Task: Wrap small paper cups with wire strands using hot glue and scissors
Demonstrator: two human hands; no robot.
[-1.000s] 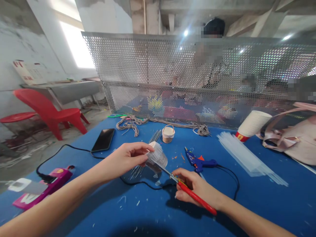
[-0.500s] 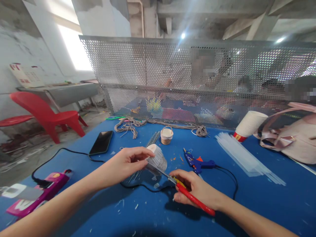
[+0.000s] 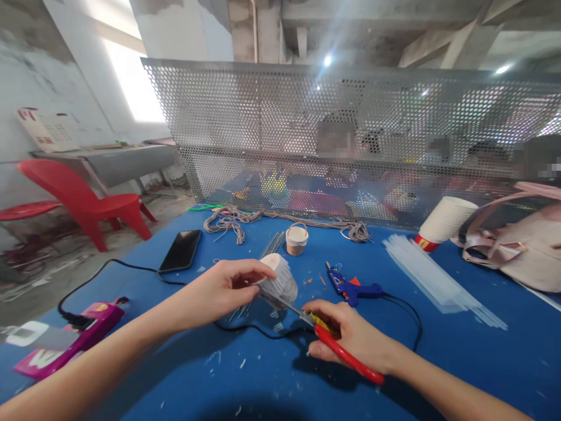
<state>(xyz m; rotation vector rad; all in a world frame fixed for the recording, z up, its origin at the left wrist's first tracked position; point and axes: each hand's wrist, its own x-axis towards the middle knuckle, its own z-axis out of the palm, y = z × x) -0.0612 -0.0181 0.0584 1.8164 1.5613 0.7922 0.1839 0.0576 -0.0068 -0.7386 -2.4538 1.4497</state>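
Observation:
My left hand (image 3: pixel 228 286) has its thumb and fingers closed on a small pale cup (image 3: pixel 280 280) with a ribbed, cord-like side. The cup lies tilted over the blue table. In my right hand (image 3: pixel 350 336) are scissors (image 3: pixel 346 354) with red and yellow handles. Their metal blades reach to the lower side of the cup; whether they cut into anything I cannot tell. Behind the cup lies a bunch of thin straight strands (image 3: pixel 272 244). A little handled basket (image 3: pixel 297 238), white above and brown below, stands upright just beyond.
Right of the hands lies a blue glue gun (image 3: pixel 353 286) with its cable. Clear strips (image 3: pixel 438 280), stacked paper cups (image 3: pixel 447 219) and a pink bag (image 3: pixel 521 240) are farther right. Left are a phone (image 3: pixel 180 251) and a purple power strip (image 3: pixel 79 339). Grey cord (image 3: pixel 232 221) lies along the mesh divider (image 3: pixel 263 128).
Both hands, the cup and the scissors keep nearly the same pose. The view has shifted slightly. Behind the mesh, a person has moved lower and to the left.

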